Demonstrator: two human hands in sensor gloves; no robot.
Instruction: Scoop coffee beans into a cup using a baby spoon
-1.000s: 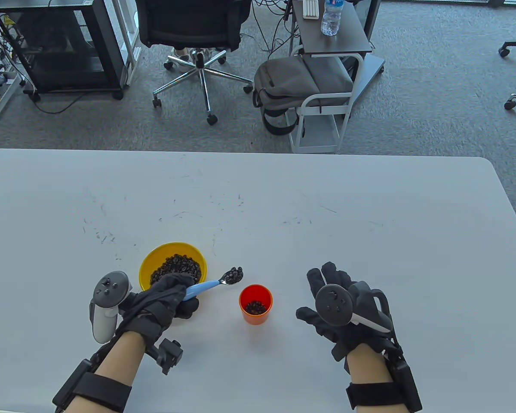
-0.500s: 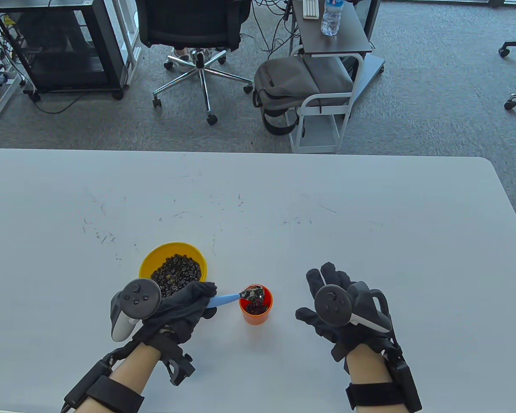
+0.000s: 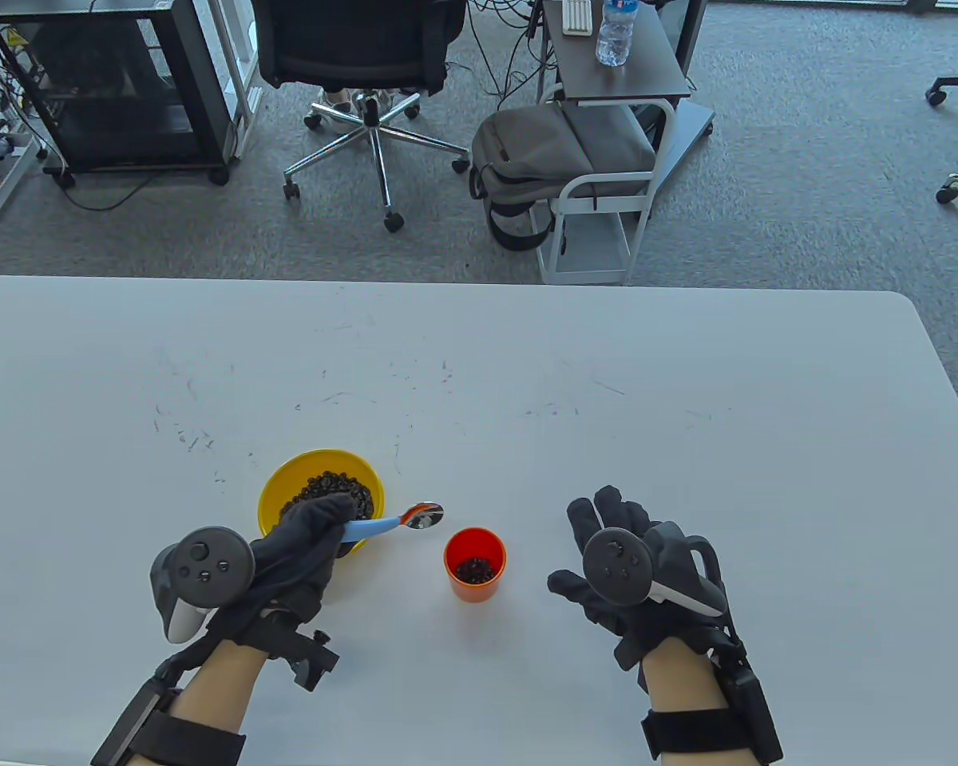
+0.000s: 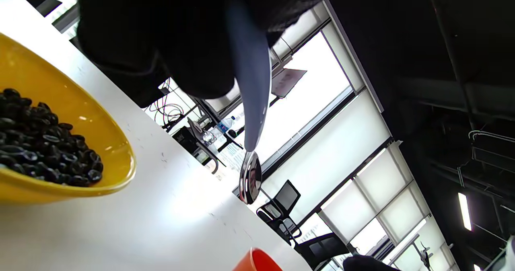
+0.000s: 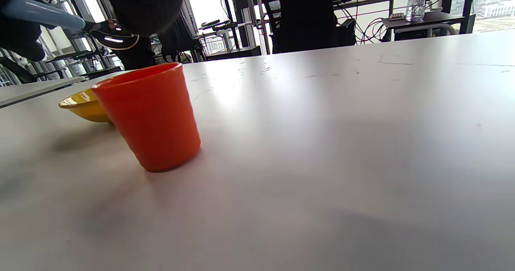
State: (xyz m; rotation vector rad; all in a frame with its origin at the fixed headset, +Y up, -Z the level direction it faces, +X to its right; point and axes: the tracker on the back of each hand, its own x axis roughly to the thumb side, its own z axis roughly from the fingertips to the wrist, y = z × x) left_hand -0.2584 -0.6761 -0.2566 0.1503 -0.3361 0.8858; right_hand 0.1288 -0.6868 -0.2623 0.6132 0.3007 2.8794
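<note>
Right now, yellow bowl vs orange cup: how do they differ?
The yellow bowl is wide and shallow; the orange cup is narrow and tall. The bowl holds a heap of coffee beans; the cup has only a thin layer. The left hand overlaps the bowl; the cup stands free. Both sit upright.

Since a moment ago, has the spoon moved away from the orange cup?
Yes. The spoon, held by the left hand, has swung back from over the cup toward the yellow bowl, now empty.

An office chair (image 3: 359, 56), backpack (image 3: 555, 155) and water bottle (image 3: 613, 32) stand behind the table (image 3: 527, 383).
</note>
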